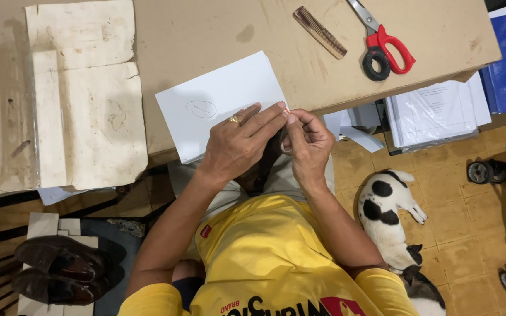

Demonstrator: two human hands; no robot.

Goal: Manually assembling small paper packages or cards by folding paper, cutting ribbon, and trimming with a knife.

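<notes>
From my head camera: a smooth white sheet of paper (221,102) lies flat on the scuffed brown cardboard tabletop (206,29), near its front edge. My left hand (238,143), fingers extended together, rests on the sheet's lower right corner. My right hand (308,140) pinches a tiny red-and-white scrap (287,110) at that corner.

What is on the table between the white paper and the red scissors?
A brown comb lies between the white paper and the red scissors, seen from the head view.
</notes>
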